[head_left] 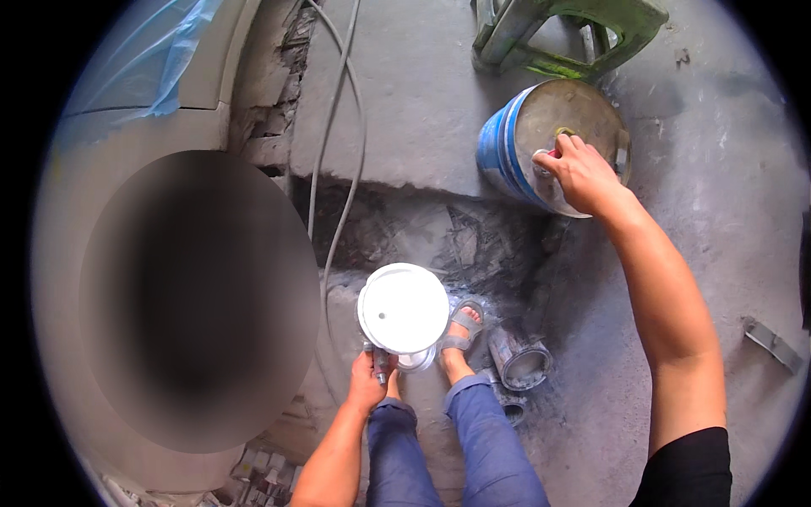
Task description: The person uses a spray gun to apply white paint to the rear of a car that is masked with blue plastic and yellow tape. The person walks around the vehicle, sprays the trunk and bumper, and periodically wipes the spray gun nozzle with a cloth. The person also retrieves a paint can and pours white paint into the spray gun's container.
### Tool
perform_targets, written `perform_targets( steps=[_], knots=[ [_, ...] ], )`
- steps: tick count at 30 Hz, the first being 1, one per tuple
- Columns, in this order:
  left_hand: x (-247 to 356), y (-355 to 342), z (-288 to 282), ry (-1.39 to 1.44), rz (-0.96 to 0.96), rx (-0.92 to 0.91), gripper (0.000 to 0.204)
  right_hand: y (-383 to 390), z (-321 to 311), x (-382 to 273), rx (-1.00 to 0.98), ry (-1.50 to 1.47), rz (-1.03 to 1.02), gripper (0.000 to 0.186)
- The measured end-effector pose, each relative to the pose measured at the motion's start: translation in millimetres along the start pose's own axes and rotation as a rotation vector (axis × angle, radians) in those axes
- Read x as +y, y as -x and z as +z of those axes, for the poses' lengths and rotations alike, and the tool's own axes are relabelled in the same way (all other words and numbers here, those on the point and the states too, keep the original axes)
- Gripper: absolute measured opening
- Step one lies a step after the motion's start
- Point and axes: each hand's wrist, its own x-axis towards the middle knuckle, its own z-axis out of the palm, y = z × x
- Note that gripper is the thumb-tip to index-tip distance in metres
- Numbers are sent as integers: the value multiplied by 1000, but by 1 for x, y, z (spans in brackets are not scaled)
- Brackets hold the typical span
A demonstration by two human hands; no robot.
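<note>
My left hand (367, 385) is closed around the metal handle of a spray gun (380, 365). Its round white cup (404, 308) sits on top, with a small dark hole in the lid. Out to the right, my right hand (583, 176) reaches over a blue drum (497, 145) with a dirty, dull lid. Its fingers are pinched at a small red and white thing (543, 159) by the lid's near side; its kind is mostly hidden by the fingers.
A grimy green plastic stool (574, 63) stands behind the drum. Grey hoses (346, 84) run down past a broken floor step (405, 182). Used cans (521, 362) lie beside my right foot. A flat block (772, 345) is at far right; blue plastic film (177, 63) hangs upper left.
</note>
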Motion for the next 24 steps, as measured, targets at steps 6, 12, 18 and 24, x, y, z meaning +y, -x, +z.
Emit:
perform_targets(
  steps=[6,12,18,24],
  knots=[
    [-9,0,-6,-33,26,4,22,12,14,7,348,-384,67,20],
    [-11,0,-5,-36,11,9,20,42,26,39,313,-788,1008,26],
    [-16,-8,5,-34,3,-28,21,62,72,64,264,-435,1142,42],
    [-21,-12,16,-29,38,-63,23,52,76,78,106,-593,1096,31]
  ],
)
